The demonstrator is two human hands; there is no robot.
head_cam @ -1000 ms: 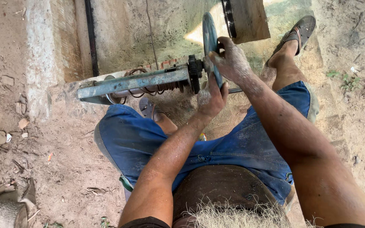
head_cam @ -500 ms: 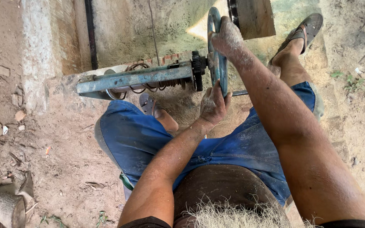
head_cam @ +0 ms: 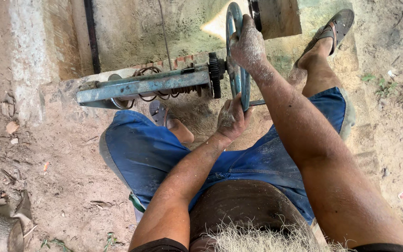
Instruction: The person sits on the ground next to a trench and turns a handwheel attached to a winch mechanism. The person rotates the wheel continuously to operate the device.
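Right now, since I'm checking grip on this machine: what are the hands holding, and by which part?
Both grip the blue handwheel by its rim: the right hand near the top, the left hand at the bottom edge.

Your right hand covers the upper rim of the blue handwheel, and your left hand wraps its lower rim, so the fingertips of both are out of sight behind it. The wheel's top is cut off by the upper picture edge, as is the wooden block beside it. Your left sandal is half hidden under the grey metal bar. The coiled spring shows only partly beneath that bar.
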